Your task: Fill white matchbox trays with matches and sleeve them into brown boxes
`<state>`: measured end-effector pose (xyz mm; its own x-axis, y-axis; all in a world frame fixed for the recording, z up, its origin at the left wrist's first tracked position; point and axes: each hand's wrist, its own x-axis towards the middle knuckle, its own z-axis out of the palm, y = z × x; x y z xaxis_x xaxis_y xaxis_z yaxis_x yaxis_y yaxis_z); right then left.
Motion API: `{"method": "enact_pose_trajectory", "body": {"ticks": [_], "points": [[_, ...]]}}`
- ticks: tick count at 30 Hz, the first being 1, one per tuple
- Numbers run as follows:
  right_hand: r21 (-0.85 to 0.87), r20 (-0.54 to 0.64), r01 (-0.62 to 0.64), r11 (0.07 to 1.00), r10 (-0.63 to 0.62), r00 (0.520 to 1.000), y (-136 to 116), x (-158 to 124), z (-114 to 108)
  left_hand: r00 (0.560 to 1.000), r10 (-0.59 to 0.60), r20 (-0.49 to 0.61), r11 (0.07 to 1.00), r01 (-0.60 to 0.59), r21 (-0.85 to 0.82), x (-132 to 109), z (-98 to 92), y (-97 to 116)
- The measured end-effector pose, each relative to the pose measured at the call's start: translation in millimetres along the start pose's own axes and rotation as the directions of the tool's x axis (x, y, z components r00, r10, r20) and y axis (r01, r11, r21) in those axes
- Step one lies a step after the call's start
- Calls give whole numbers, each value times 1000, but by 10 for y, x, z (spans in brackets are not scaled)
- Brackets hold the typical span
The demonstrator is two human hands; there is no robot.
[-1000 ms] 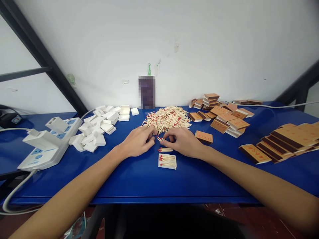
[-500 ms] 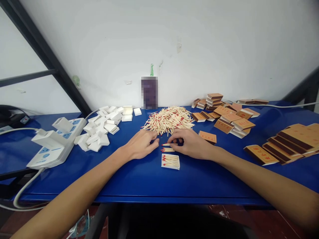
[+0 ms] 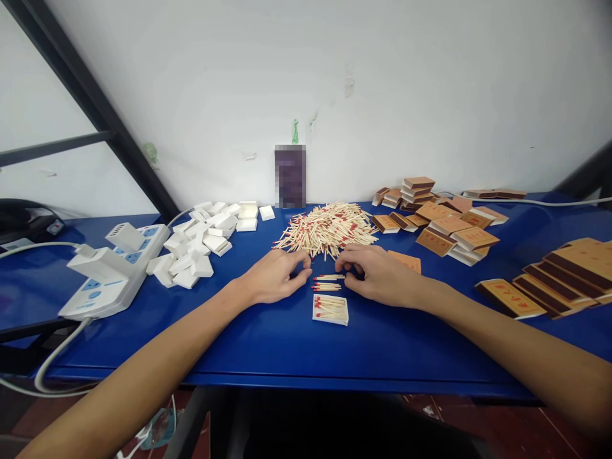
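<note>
A heap of red-tipped matches [image 3: 327,228] lies on the blue table [image 3: 287,344] near the wall. My left hand [image 3: 275,275] rests at the heap's near edge, fingers curled and pinched on a match. My right hand [image 3: 377,274] lies opposite, fingers pinched at a few matches [image 3: 327,282] lined up on the table between both hands. Just in front of them a white matchbox tray [image 3: 331,308] holds a layer of matches.
Several empty white trays [image 3: 201,239] are piled at the left, beside a white power strip [image 3: 108,271] with cables. Brown matchbox sleeves [image 3: 440,223] lie in stacks at the right, and more [image 3: 559,271] at the far right. A brown sleeve [image 3: 406,260] lies behind my right wrist.
A few matches have been drawn out of the heap and laid in a small row between my hands. My right hand shifted slightly right; the view drifted left.
</note>
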<state>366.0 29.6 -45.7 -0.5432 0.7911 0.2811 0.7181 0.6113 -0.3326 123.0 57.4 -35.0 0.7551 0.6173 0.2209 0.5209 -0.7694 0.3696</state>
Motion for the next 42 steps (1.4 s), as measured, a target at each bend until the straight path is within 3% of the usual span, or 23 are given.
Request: {"method": "enact_pose_trajectory", "body": {"ticks": [12, 18, 26, 35, 39, 42], "points": [[37, 25, 18, 999, -19, 1000, 8, 12, 26, 990, 142, 3, 990, -142, -24, 25, 3, -21], [70, 29, 46, 996, -48, 998, -13, 6, 45, 990, 139, -11, 990, -139, 11, 27, 6, -31], [98, 85, 26, 995, -34, 996, -79, -10, -23, 975, 219, 43, 973, -215, -85, 28, -38, -76], [112, 75, 50, 992, -58, 995, -31, 22, 7, 943, 322, -89, 947, -322, 9, 19, -27, -88], [129, 39, 57, 990, -63, 997, -39, 38, 28, 956, 254, -147, 967, -249, 55, 11, -11, -93], [126, 34, 45, 991, -50, 998, -60, 41, 32, 985, 152, -80, 987, -147, 65, 8, -26, -53]]}}
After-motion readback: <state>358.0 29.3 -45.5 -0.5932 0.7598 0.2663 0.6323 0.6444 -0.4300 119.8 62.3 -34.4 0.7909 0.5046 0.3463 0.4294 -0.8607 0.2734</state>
